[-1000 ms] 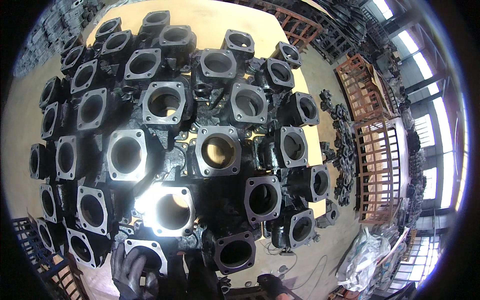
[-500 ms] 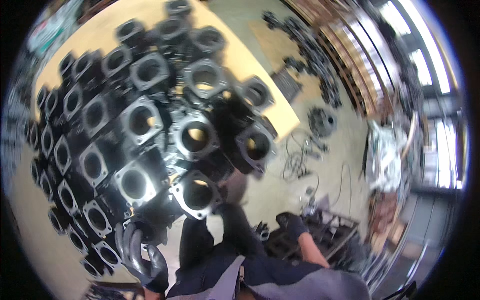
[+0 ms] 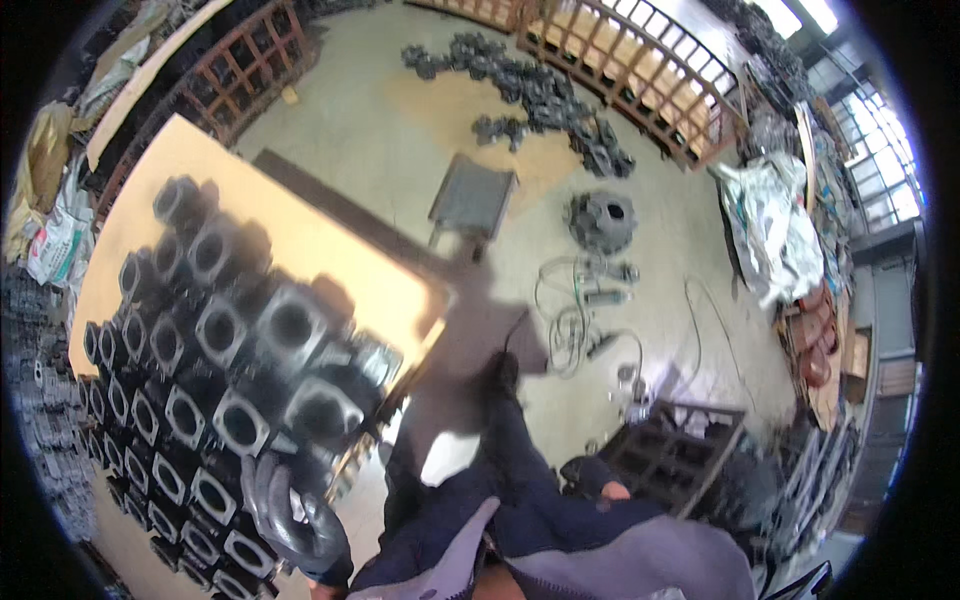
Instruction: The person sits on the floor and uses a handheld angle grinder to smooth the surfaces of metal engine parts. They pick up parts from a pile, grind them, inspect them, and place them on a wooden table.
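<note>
Black metal castings (image 3: 240,425), each with a square flange and a round bore, stand in rows on a light yellow board at the left. Over the near edge of these rows is my left hand (image 3: 290,520) in a dark, shiny glove. Its fingers point toward the castings, with the thumb held apart, and I see nothing gripped; whether the fingertips touch a flange is unclear. My right hand (image 3: 590,476), also dark-gloved, hangs low beside my jacket near a dark metal rack (image 3: 670,450). Its fingers blend into the shadow there.
A low grey stand (image 3: 475,195) is on the floor ahead. Right of it are a round dark casting (image 3: 602,222) and power tools (image 3: 605,285) with loose cables. Farther off, many dark parts (image 3: 530,85) lie before brown railings (image 3: 620,60). Wrapped silver sheeting (image 3: 775,230) stands at the right.
My view has swung to the right and up, so the castings sit lower and more to the left. My left hand has passed along their edge; my right hand has dropped closer to my body.
</note>
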A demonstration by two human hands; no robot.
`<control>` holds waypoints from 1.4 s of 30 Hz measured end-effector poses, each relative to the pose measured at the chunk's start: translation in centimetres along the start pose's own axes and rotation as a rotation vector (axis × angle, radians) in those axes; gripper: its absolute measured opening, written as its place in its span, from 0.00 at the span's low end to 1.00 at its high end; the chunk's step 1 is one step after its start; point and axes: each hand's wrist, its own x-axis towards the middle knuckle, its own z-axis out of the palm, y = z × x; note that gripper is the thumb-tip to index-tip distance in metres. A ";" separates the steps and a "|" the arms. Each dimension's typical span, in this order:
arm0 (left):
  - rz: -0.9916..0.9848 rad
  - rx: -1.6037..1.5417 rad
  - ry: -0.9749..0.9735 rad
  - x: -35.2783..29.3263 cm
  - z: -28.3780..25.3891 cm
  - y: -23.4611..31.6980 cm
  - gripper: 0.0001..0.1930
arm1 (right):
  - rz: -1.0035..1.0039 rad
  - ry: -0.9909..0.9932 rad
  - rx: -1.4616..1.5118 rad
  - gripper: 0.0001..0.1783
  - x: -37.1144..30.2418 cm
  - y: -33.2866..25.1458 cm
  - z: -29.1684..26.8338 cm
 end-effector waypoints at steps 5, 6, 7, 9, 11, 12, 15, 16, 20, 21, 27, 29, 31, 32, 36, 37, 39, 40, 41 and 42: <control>0.110 -0.144 -0.091 5.8 9.8 10.0 0.14 | 0.109 0.492 0.155 0.20 2.6 15.2 -9.1; 0.155 -0.170 -0.128 7.4 11.0 11.8 0.14 | 0.209 0.546 0.211 0.19 2.4 16.9 -12.8; 0.203 -0.215 -0.169 8.9 12.2 13.9 0.14 | 0.360 0.612 0.273 0.18 1.9 21.2 -14.8; 0.204 -0.199 -0.283 12.6 13.5 17.8 0.18 | 0.474 0.772 0.463 0.16 1.5 25.0 -19.6; 0.178 -0.135 -0.193 14.3 16.6 18.8 0.15 | 0.545 0.814 0.595 0.22 1.7 19.3 -28.4; 0.197 -0.137 -0.213 16.1 18.1 20.1 0.17 | 0.578 0.786 0.602 0.22 1.5 20.4 -30.1; 0.187 -0.190 -0.189 19.1 24.0 21.1 0.16 | 0.444 0.758 0.501 0.19 3.1 21.1 -32.5; 0.191 -0.187 -0.190 20.1 26.0 21.5 0.15 | 0.422 0.703 0.428 0.18 3.7 21.2 -33.1; 0.212 -0.134 -0.273 26.6 32.8 23.7 0.12 | 0.440 0.536 0.363 0.18 7.0 19.6 -37.5; 0.223 -0.188 -0.290 28.0 35.0 23.8 0.15 | 0.421 0.491 0.439 0.20 7.6 20.9 -37.3; 0.345 -0.166 -0.472 40.1 43.1 28.9 0.15 | 0.597 0.645 0.779 0.21 8.8 25.3 -41.3; 0.375 -0.117 -0.531 43.0 47.2 29.9 0.15 | 0.672 0.690 0.901 0.20 9.5 28.1 -39.7; 0.446 -0.048 -0.567 45.9 50.9 31.5 0.15 | 0.683 0.696 0.968 0.20 9.9 30.2 -39.8; 0.435 -0.032 -0.585 46.6 53.3 31.1 0.15 | 0.708 0.722 0.991 0.20 11.1 31.8 -38.6; 0.437 0.191 -0.875 50.5 61.5 34.0 0.17 | 0.641 0.717 0.945 0.13 15.6 36.2 -42.1; 0.505 0.090 -0.787 51.0 64.3 33.0 0.18 | 0.612 0.727 0.851 0.14 17.4 38.0 -42.1; 0.596 0.196 -0.849 53.0 68.0 35.0 0.19 | 0.611 0.840 1.000 0.14 20.1 40.4 -42.4; 0.606 0.258 -0.914 53.9 70.0 35.2 0.19 | 0.611 0.871 1.017 0.14 20.9 41.5 -42.9; 0.617 0.334 -0.975 54.9 71.8 35.0 0.19 | 0.602 0.902 1.043 0.14 21.5 42.4 -43.8; 0.631 0.397 -1.045 55.9 73.7 34.5 0.19 | 0.665 0.838 1.104 0.14 21.7 43.1 -45.0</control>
